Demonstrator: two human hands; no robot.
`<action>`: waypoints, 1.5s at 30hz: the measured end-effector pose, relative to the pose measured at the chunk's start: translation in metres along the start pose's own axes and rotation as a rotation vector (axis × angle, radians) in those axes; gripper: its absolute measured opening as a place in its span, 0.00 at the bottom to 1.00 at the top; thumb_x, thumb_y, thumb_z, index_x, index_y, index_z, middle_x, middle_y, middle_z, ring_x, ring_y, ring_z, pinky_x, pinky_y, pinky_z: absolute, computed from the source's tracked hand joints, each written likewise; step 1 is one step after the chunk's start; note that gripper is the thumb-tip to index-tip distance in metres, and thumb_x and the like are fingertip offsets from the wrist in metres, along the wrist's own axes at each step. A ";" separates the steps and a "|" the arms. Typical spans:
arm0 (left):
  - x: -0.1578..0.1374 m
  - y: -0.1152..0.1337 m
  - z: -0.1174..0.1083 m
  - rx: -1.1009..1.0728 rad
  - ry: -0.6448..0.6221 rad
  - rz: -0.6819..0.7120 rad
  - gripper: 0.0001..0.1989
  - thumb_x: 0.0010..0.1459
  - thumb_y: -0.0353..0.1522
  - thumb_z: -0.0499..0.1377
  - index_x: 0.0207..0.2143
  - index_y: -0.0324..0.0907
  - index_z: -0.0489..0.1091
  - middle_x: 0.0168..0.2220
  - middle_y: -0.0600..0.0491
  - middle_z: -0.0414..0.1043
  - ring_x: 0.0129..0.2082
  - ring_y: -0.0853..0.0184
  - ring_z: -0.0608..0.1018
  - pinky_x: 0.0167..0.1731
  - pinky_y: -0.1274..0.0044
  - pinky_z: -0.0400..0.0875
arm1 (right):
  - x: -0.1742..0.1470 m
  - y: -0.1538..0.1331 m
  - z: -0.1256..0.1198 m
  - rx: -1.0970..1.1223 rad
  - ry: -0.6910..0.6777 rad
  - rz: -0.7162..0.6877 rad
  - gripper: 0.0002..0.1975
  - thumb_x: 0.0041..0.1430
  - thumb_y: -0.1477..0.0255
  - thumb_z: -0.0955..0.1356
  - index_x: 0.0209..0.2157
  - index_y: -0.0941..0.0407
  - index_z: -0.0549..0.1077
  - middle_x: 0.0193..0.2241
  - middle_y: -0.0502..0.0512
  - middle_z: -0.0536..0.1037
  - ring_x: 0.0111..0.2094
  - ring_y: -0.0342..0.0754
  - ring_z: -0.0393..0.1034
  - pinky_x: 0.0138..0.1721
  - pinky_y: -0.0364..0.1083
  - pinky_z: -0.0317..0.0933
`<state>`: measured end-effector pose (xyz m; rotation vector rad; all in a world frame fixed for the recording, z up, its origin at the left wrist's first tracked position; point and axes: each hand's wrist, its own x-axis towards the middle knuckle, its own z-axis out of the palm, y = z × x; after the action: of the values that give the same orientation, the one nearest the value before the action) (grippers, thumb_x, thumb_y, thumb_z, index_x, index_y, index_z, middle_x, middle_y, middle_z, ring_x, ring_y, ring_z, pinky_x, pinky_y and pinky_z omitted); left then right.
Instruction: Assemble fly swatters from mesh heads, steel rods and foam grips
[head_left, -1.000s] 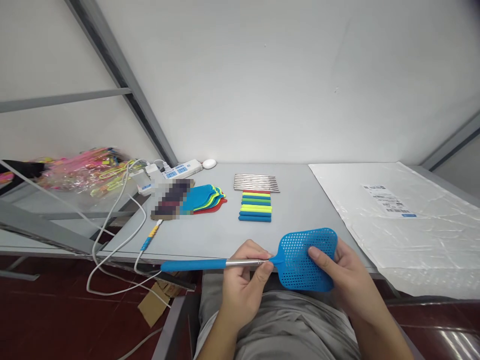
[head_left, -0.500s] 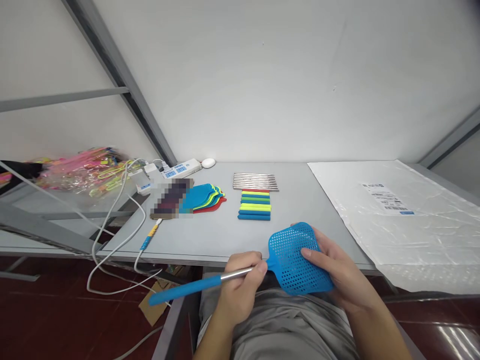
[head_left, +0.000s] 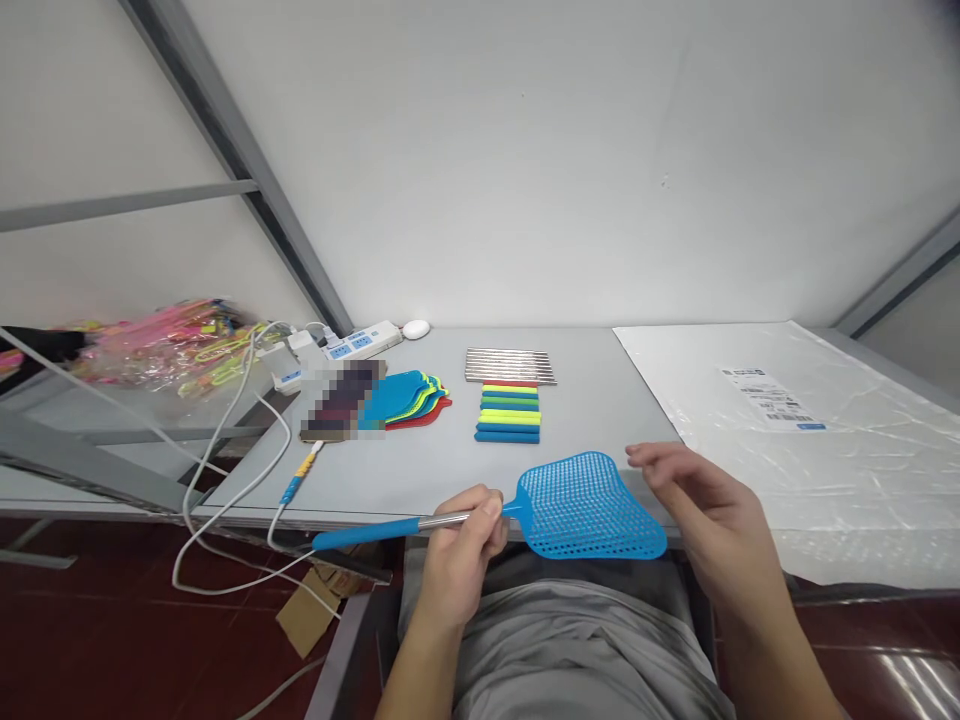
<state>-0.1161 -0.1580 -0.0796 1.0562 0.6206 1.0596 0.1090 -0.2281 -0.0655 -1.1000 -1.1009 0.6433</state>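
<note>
My left hand is closed around the metal rod of a blue fly swatter, close to where the rod meets the perforated head. The swatter lies nearly level over the table's front edge, its blue grip pointing left and its head right. Just right of the head, my right hand is apart from it, fingers bent and not gripping anything. Behind on the table are a row of blue, yellow and green grips, several metal rods and a fanned stack of swatter heads in blue, yellow and red.
A pixelated phone-like object with a cable is at the left, before a white power strip. Colourful bagged goods lie further left. White plastic packaging with a label covers the table's right side. Cardboard lies on the floor.
My right hand has let go of the swatter head and moved off to the right. The swatter, still in my left hand, has turned closer to level.
</note>
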 end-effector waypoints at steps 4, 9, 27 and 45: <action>-0.002 -0.002 -0.005 0.191 -0.028 0.047 0.21 0.63 0.38 0.55 0.19 0.41 0.53 0.20 0.59 0.49 0.21 0.73 0.54 0.22 0.76 0.47 | 0.001 0.001 0.003 0.069 -0.070 0.299 0.20 0.62 0.56 0.66 0.53 0.48 0.69 0.52 0.59 0.72 0.52 0.56 0.68 0.51 0.55 0.64; -0.003 -0.002 -0.001 0.360 -0.064 0.089 0.21 0.64 0.39 0.54 0.20 0.41 0.55 0.21 0.58 0.51 0.23 0.72 0.57 0.24 0.77 0.51 | 0.003 0.000 0.012 0.228 -0.124 0.484 0.32 0.55 0.64 0.73 0.60 0.42 0.61 0.58 0.57 0.67 0.45 0.52 0.72 0.42 0.51 0.69; 0.021 0.014 0.010 0.014 0.027 -0.060 0.18 0.59 0.34 0.55 0.17 0.40 0.58 0.20 0.57 0.55 0.21 0.73 0.60 0.22 0.79 0.56 | -0.001 0.014 -0.009 -0.659 0.035 -0.532 0.14 0.53 0.86 0.64 0.26 0.52 0.71 0.35 0.53 0.68 0.34 0.48 0.66 0.31 0.48 0.60; 0.035 -0.011 0.105 -0.136 0.137 0.149 0.14 0.63 0.38 0.51 0.27 0.41 0.67 0.38 0.50 0.72 0.35 0.67 0.72 0.37 0.76 0.68 | 0.009 0.024 0.083 -0.355 0.406 -0.299 0.08 0.61 0.76 0.65 0.28 0.52 0.68 0.35 0.52 0.67 0.37 0.49 0.66 0.37 0.49 0.61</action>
<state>-0.0108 -0.1681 -0.0454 0.9268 0.5775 1.2943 0.0378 -0.1812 -0.0803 -1.2662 -1.0132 -0.0199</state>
